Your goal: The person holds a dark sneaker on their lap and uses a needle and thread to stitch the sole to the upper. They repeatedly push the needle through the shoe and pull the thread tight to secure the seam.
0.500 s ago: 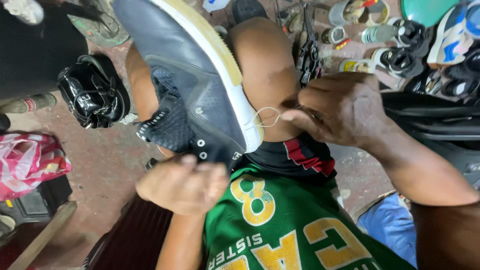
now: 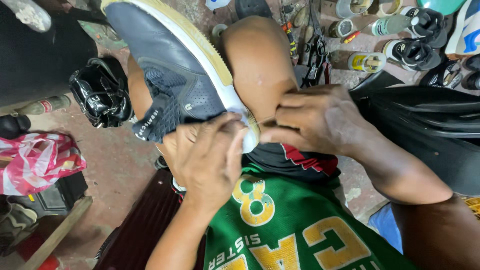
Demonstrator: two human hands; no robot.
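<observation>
A dark blue sneaker (image 2: 170, 70) with a white and tan sole lies wedged between my bare knees, heel toward me. My left hand (image 2: 210, 160) grips its heel, thumb pressed on the white sole edge. My right hand (image 2: 315, 120) is pinched shut just right of the heel, fingertips at the sole's rim; a thin thread seems to run from the sole to the pinch, and the tool itself is hidden.
A black shiny shoe (image 2: 100, 95) lies on the floor at left, with a red and white plastic bag (image 2: 37, 162) below it. Glue tins (image 2: 367, 61), scissors (image 2: 315, 52) and black sandals (image 2: 415, 50) crowd the upper right. A black sheet (image 2: 430, 125) lies at right.
My left hand rose from below the shoe and took hold of its heel. The right hand drew in closer to the sole, and the thread loop seen earlier has tightened.
</observation>
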